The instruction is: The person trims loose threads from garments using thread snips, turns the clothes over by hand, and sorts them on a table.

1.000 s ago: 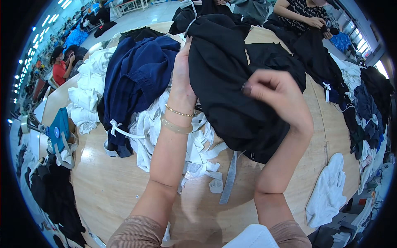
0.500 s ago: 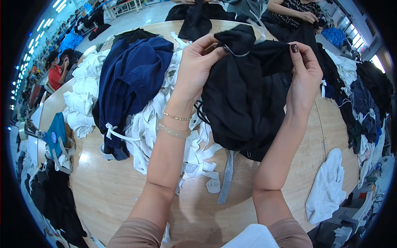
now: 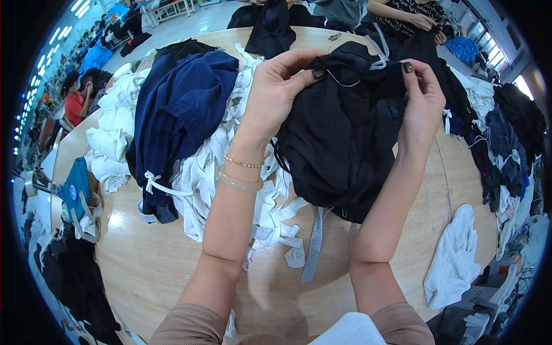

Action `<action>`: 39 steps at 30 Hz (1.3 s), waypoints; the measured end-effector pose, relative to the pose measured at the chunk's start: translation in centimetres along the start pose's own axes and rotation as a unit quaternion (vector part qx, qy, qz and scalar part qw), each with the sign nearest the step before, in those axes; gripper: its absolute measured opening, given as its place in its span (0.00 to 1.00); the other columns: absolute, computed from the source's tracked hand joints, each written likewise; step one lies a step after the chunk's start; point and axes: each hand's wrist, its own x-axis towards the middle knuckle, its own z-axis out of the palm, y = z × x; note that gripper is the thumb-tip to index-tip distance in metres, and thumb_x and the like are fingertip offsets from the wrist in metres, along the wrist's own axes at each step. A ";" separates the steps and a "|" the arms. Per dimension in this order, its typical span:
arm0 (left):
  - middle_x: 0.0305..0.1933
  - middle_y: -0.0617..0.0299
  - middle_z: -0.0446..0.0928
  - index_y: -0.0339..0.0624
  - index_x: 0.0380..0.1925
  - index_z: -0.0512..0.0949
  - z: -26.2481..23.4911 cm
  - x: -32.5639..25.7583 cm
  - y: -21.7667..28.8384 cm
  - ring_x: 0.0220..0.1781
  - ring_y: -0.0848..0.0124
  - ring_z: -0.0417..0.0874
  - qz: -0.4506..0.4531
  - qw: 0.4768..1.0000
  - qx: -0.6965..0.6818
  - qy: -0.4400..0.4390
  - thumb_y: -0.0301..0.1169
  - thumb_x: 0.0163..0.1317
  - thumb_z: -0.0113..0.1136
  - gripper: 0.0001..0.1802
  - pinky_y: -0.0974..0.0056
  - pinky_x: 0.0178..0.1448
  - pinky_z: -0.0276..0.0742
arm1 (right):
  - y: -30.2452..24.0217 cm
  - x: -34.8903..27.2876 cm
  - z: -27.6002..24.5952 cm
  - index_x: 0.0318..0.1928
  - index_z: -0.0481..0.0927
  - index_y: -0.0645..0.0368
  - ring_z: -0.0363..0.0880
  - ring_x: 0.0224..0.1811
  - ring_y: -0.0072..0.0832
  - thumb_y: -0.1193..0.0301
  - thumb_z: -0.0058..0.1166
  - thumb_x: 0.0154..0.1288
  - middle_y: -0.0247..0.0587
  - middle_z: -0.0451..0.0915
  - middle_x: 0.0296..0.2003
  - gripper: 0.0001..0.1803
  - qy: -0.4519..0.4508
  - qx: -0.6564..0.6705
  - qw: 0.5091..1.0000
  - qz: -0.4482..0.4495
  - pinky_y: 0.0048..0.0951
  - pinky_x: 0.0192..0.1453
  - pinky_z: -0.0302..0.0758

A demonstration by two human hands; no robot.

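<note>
A black garment (image 3: 339,138) hangs between my two hands over the table. My left hand (image 3: 282,86) pinches its upper left edge between thumb and fingers. At the upper right, my right hand (image 3: 422,98) pinches the same cloth, thumb in front. A thin white cord or thread (image 3: 343,82) curves across the dark fabric beside my left thumb. Behind the garment's top edge a pale strip (image 3: 380,49) sticks up. Below its hem, a grey ribbon (image 3: 313,247) lies on the wood. The garment's exact kind is hard to make out.
White fabric strips (image 3: 198,195) lie heaped left of the garment, next to a navy garment (image 3: 184,109) and white folded cloths (image 3: 115,126). A white cloth piece (image 3: 454,259) rests at the right of the wooden table (image 3: 276,310). Across the table, another person's hand (image 3: 422,22) handles dark cloth.
The top edge of the garment has dropped slightly and spread out between my hands. My left hand has shifted a little. More of the pale strip shows behind the cloth.
</note>
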 end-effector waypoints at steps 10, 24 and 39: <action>0.43 0.57 0.78 0.34 0.47 0.72 -1.8 -0.1 -1.3 0.42 0.71 0.82 -0.076 0.951 -0.298 -0.041 0.15 0.58 0.47 0.16 0.68 0.47 0.80 | -2.4 -1.3 0.6 0.37 0.81 0.61 0.71 0.37 0.18 0.72 0.58 0.58 0.31 0.75 0.35 0.07 -0.233 -0.121 0.962 -0.070 0.19 0.41 0.65; 0.44 0.60 0.78 0.35 0.47 0.73 0.3 -0.1 -1.7 0.42 0.75 0.79 -0.094 0.972 -0.214 -0.036 0.17 0.59 0.51 0.15 0.73 0.46 0.75 | -4.6 -2.5 1.1 0.42 0.81 0.61 0.72 0.38 0.22 0.65 0.64 0.53 0.34 0.76 0.37 0.17 -0.263 -0.115 0.953 -0.100 0.22 0.41 0.66; 0.54 0.51 0.71 0.37 0.58 0.66 2.1 -0.7 -0.9 0.56 0.63 0.72 0.027 0.964 0.237 -0.119 0.40 0.54 0.66 0.34 0.62 0.60 0.67 | -2.6 -0.6 0.2 0.37 0.82 0.67 0.71 0.28 0.13 0.77 0.61 0.54 0.30 0.78 0.27 0.09 -0.070 0.096 0.992 0.034 0.14 0.35 0.69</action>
